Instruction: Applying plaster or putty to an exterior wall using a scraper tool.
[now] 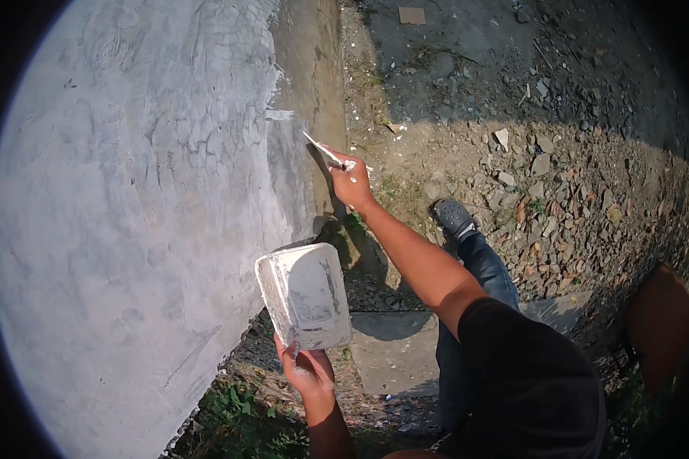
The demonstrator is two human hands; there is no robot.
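My left hand (pixel 308 369) grips the lower edge of a white plastic tub (pixel 314 287), tilted so its inside shows smears of white putty. In my right hand (pixel 351 185) is a putty knife (pixel 321 147), its thin blade pointing up and left; white putty is stuck on my fingers. The blade is close to the wall (pixel 130 191), near where the whitish coat ends. Whether it touches the surface I cannot tell. Beyond that ragged edge runs a bare grey-brown strip (pixel 306 61) of the wall.
Rubble and dry leaves (pixel 559 222) cover the ground to the right. My foot in a grey clog (pixel 455 217) stands by a concrete slab (pixel 394 363). Green plants (pixel 237 417) grow below the wall, and a flat tan piece (pixel 412 15) lies at the far end.
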